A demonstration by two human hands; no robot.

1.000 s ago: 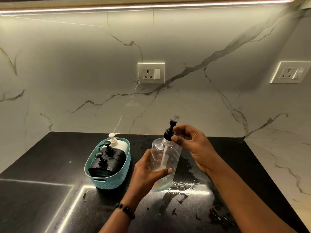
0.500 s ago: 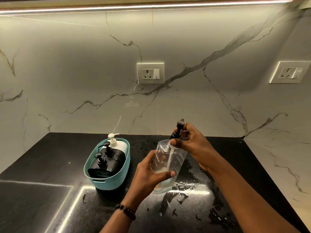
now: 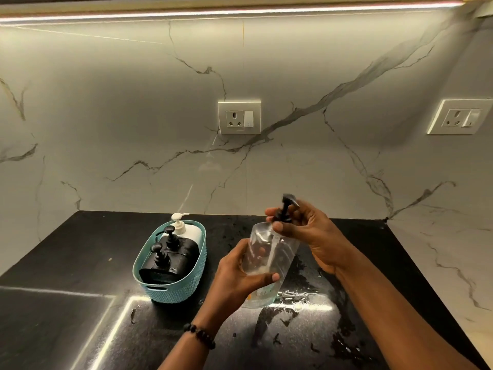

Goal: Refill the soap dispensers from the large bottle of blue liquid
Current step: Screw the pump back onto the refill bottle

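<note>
Far left, black stone table (image 3: pixel 66 263), glossy and wet in patches. Toward its back, a teal basket (image 3: pixel 184 289) holding two black pump dispensers (image 3: pixel 170 259) and a white pump bottle (image 3: pixel 186 228) at the rear. Right of the basket, left hand (image 3: pixel 237 281) with a dark bead bracelet (image 3: pixel 200 335) at the wrist, fingers and thumb curled round the body of a clear, nearly empty dispenser bottle (image 3: pixel 269 260), tilted with its top leaning right, base close to the wet table. Above it, right hand (image 3: pixel 306 231), thumb and fingertips pinching the black pump head (image 3: pixel 284 212) at the bottle's neck; pump blurred. Behind, marble wall with a socket (image 3: pixel 239 118) at centre and a second socket (image 3: pixel 460 116) far right. Large bottle of blue liquid not visible anywhere.
</note>
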